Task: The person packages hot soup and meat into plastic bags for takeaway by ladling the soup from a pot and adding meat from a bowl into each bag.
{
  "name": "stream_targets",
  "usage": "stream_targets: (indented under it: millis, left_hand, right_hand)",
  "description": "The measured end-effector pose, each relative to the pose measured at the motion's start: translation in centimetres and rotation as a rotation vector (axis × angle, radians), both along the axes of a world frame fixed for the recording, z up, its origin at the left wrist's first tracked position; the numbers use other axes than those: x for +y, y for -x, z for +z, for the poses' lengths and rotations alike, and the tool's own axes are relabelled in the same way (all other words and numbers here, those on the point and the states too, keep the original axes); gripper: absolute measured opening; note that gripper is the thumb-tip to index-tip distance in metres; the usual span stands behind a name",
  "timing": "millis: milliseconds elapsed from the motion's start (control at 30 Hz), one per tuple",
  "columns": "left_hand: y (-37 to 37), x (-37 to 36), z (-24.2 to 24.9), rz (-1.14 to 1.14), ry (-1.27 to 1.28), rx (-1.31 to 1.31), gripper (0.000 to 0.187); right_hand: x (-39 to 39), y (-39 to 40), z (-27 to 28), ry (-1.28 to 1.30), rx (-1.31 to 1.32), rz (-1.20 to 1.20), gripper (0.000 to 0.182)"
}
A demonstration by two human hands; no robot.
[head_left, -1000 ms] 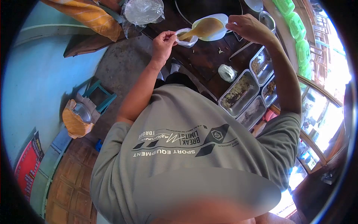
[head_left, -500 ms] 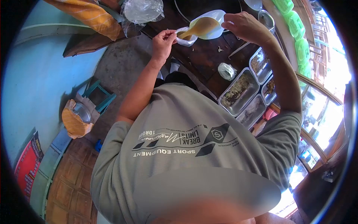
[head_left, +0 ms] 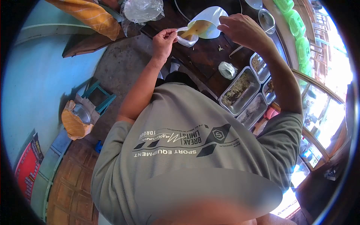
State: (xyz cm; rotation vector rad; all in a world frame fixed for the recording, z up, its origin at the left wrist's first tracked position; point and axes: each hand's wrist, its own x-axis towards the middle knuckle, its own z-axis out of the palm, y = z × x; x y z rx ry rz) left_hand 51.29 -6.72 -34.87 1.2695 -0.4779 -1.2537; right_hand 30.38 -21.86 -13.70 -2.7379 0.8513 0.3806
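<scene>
My left hand (head_left: 165,44) pinches the edge of a small clear plastic bag (head_left: 186,40) between thumb and fingers, holding its mouth apart. My right hand (head_left: 243,30) grips a white plastic jug (head_left: 210,18) at its right side; its handle is hidden by the fingers. The jug is tipped toward the bag, and yellow-brown liquid (head_left: 198,28) runs over its lip into the bag's mouth. Below the jug, a knotted plastic bag (head_left: 227,70) with pale contents lies on the dark wooden table (head_left: 198,62).
Metal trays of chopped food, one of them (head_left: 240,92) nearest me, stand on the right beside my right forearm. A clear plastic bundle (head_left: 142,10) lies at the back left. Several green containers (head_left: 296,24) line the far right ledge. A teal stool (head_left: 101,98) stands on the floor.
The jug has turned and shifted slightly left, and less liquid shows inside it. My right hand has moved a little left with it. My left hand and the bag stay nearly still.
</scene>
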Motion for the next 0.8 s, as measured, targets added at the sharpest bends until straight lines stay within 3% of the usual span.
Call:
stream_targets:
  millis: [167,267,367,667,800]
  left_hand:
    - [0.0,-0.1,0.2,0.009,-0.012,0.000,0.016]
    - [0.0,-0.1,0.2,0.006,-0.009,0.005,0.017]
    - [0.1,-0.1,0.2,0.022,-0.004,0.032,0.016]
    - [-0.1,0.0,0.3,0.018,-0.001,0.072,0.018]
    - [-0.1,-0.1,0.4,0.020,-0.003,0.080,0.018]
  right_hand:
    - [1.2,-0.1,-0.2,0.025,0.015,-0.005,0.019]
    - [1.5,0.1,0.5,0.118,-0.065,0.186,0.019]
    - [2.2,-0.2,1.0,0.105,0.053,0.083,0.020]
    - [3.7,1.0,1.1,0.138,-0.006,0.071,0.023]
    - [3.2,3.5,0.0,-0.020,-0.188,-0.096,0.023]
